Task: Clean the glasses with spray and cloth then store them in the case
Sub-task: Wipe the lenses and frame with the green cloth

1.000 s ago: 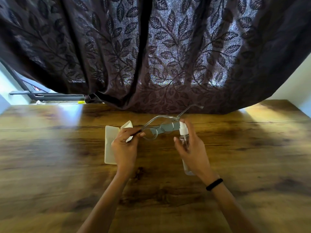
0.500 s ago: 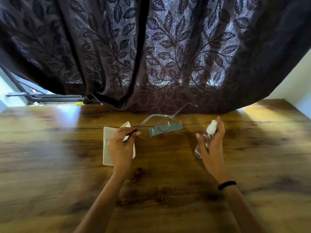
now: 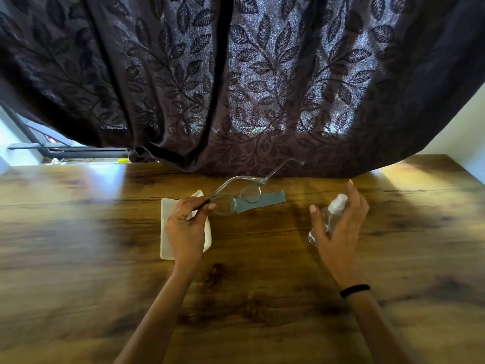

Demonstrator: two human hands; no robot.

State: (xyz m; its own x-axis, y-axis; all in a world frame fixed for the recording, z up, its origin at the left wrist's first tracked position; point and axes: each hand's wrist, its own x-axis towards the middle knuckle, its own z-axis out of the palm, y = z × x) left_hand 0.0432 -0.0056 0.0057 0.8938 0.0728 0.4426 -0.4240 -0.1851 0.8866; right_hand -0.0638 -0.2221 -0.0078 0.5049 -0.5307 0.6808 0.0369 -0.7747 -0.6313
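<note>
Glasses point(image 3: 250, 194) are pinched by the left hand point(image 3: 185, 228), while right hand point(image 3: 339, 229) fingers are spread around the spray bottle point(image 3: 336, 205). Cloth point(image 3: 266, 201) and case point(image 3: 165, 232) aren't used yet, it seems.

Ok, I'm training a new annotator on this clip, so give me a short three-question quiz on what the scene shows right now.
1. True or false: the glasses lie folded inside the white case.
2. Which hand pinches the glasses' temple? A) left B) right
3. Fill in: the flat thing on the table seen through the lenses is the blue ____.

Key: 1 false, they are unfolded and held. 2 A, the left hand. 3 cloth.
</note>
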